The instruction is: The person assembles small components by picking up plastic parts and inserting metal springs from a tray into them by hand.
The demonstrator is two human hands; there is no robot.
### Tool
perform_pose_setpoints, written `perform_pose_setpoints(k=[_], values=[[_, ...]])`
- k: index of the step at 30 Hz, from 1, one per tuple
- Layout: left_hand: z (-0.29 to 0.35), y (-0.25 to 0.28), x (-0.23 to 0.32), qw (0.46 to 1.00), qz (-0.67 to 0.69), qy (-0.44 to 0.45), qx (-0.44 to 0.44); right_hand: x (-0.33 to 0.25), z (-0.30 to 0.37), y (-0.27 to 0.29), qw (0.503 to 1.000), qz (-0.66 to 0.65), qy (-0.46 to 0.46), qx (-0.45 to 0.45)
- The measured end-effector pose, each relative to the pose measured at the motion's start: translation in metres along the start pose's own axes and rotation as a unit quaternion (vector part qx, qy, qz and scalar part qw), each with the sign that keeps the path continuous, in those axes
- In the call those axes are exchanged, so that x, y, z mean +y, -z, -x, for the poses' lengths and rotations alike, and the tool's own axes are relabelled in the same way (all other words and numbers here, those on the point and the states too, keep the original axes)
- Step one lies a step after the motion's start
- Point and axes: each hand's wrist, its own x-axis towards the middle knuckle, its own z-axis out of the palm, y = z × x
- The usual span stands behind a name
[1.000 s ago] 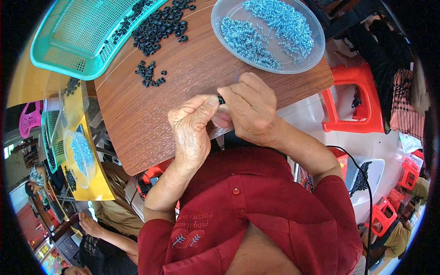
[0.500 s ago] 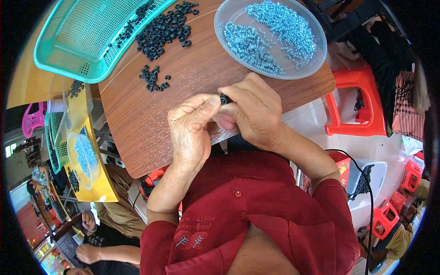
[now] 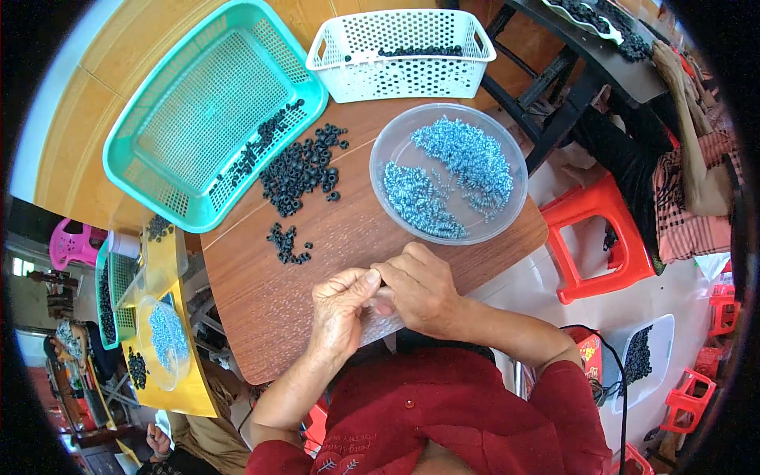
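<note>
Over the near edge of the wooden table (image 3: 317, 273), my left hand (image 3: 340, 313) and my right hand (image 3: 419, 289) meet fingertip to fingertip. Both are closed in a pinch around a small black ring-shaped part, now almost entirely covered by the fingers. Beyond them stands a round clear plastic tub (image 3: 381, 207) with two heaps of small bluish metal coil springs (image 3: 467, 158). Loose black ring-shaped parts (image 3: 301, 174) lie in a pile on the table, with a smaller cluster (image 3: 286, 244) nearer my left hand.
A turquoise mesh basket (image 3: 131, 170) with black parts overlaps the table's far left. Behind the tub is a white perforated basket (image 3: 400, 83). Red stools (image 3: 558, 229) stand at the right. A yellow side table (image 3: 202, 388) is at the left. Other people sit on both sides.
My view has tilted upward, so the table and hands appear lower and the white basket shows. My hands remain pinched together; the black part, visible between them before, is now mostly hidden.
</note>
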Motion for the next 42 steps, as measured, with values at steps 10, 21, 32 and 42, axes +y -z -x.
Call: perform_pose_setpoints(k=[10,21,32,42], values=[[-0.171,-0.024,0.141,0.973,-0.206,-0.077,-0.073,0.013,-0.017,0.042,0.99,-0.042,-0.13,0.044],[-0.104,-0.112,0.151,0.965,0.027,-0.024,-0.26,0.025,0.008,0.06,0.977,-0.039,-0.208,0.016],[-0.065,-0.069,0.106,0.938,0.16,-0.038,-0.306,0.004,0.013,0.045,0.943,-0.097,-0.294,0.119],[-0.064,-0.057,0.088,0.927,0.155,-0.135,-0.314,0.049,-0.01,0.07,0.974,0.1,-0.2,0.029]])
